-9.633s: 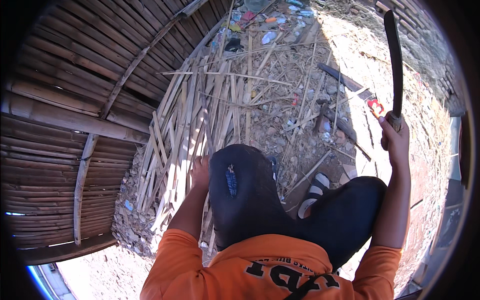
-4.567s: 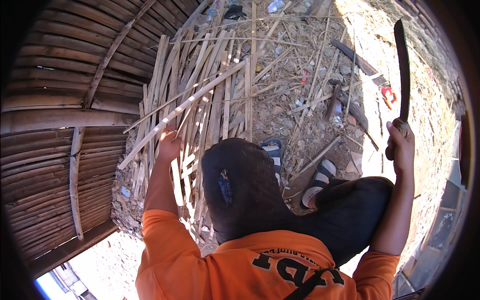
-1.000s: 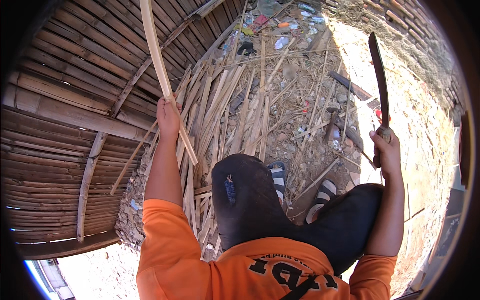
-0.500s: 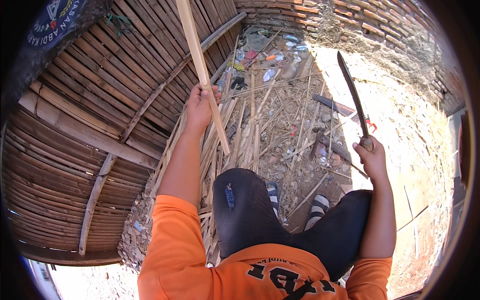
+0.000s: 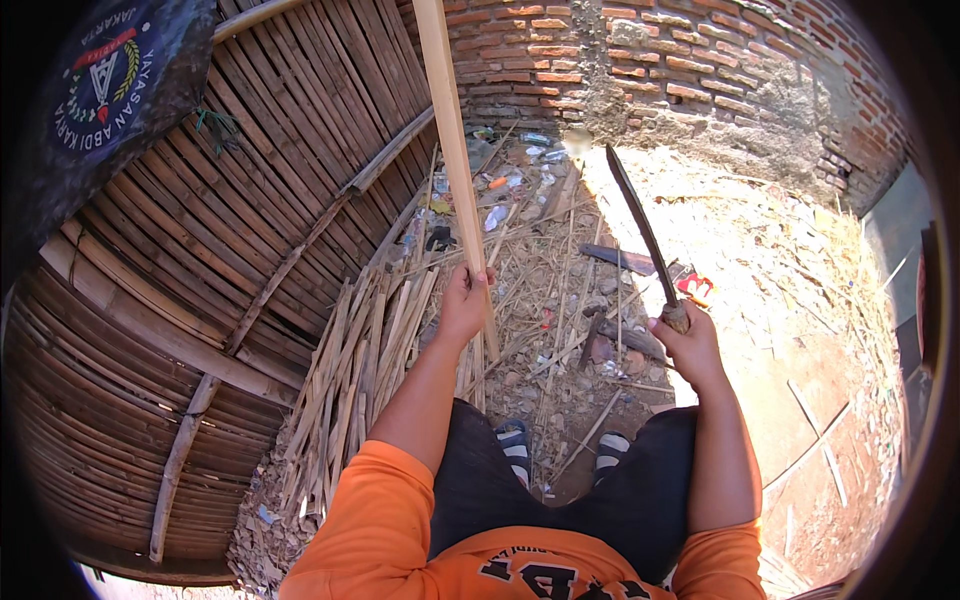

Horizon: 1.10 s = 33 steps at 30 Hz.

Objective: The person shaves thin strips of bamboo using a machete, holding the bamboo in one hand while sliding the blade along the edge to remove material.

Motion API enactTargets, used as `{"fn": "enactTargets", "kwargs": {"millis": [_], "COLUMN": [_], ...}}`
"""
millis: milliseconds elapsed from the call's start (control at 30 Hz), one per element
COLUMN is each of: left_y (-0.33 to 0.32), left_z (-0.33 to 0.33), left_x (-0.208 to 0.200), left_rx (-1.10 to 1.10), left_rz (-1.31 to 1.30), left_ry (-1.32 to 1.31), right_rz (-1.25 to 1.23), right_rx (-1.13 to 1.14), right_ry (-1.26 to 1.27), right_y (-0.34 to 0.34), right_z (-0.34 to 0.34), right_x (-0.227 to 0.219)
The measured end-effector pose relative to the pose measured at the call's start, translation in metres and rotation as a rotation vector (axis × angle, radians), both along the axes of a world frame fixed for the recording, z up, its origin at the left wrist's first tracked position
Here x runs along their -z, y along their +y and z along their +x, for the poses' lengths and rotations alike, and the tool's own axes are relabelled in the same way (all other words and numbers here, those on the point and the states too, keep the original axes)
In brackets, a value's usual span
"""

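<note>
My left hand (image 5: 466, 302) is closed round a long, pale bamboo strip (image 5: 455, 140) near its lower end. The strip stands almost upright, its top running out of the picture. In my right hand (image 5: 690, 345) is the handle of a machete (image 5: 643, 222), its dark, narrow blade pointing up and slightly left. Blade and strip are well apart. Below and left of my left hand, a pile of split bamboo strips (image 5: 350, 370) lies on the ground along the slatted wall.
A slatted bamboo wall (image 5: 150, 260) rises on the left, a brick wall (image 5: 690, 60) at the back. Wood chips and litter (image 5: 500, 215) cover the ground ahead. Dark wood pieces (image 5: 630, 340) lie before my sandalled feet (image 5: 515, 450). A dark banner (image 5: 120, 90) hangs upper left.
My left hand and the bamboo strip have moved right and lower in the view. The machete has shifted left and tilts a little more. My view has tipped up, showing more brick wall.
</note>
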<state>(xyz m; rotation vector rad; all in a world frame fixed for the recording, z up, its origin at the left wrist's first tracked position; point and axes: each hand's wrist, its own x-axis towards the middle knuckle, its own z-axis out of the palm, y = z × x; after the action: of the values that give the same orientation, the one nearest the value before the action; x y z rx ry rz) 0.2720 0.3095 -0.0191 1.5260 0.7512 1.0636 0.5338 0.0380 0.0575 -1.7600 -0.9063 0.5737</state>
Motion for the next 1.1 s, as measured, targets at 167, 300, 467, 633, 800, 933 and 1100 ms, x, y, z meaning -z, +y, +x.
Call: {"fn": "enactTargets", "kwargs": {"millis": [167, 300, 467, 633, 800, 933, 1100], "left_y": [-0.026, -0.038, -0.036, -0.039, -0.038, -0.043, -0.050], "left_z": [0.006, 0.012, 0.012, 0.028, 0.040, 0.039, 0.038], "left_x": [0.035, 0.047, 0.059, 0.071, 0.097, 0.101, 0.083], "left_rx": [-0.012, 0.041, 0.062, 0.086, 0.121, 0.089, 0.103], "left_rz": [-0.040, -0.037, 0.047, 0.067, 0.159, 0.161, 0.185], "left_ry": [0.471, 0.511, 0.510, 0.440, 0.527, 0.613, 0.600], "right_rz": [0.056, 0.256, 0.353, 0.385, 0.348, 0.358, 0.319], "right_rx": [-0.031, -0.079, -0.143, -0.170, -0.231, -0.261, -0.255], "right_ry": [0.110, 0.204, 0.312, 0.256, 0.319, 0.300, 0.354], "right_y": [-0.008, -0.010, -0.017, -0.026, -0.033, -0.021, -0.008], "right_z": [-0.006, -0.020, -0.040, -0.045, -0.056, -0.069, -0.080], "right_x": [-0.008, -0.015, -0.044, -0.063, -0.093, -0.109, -0.123]}}
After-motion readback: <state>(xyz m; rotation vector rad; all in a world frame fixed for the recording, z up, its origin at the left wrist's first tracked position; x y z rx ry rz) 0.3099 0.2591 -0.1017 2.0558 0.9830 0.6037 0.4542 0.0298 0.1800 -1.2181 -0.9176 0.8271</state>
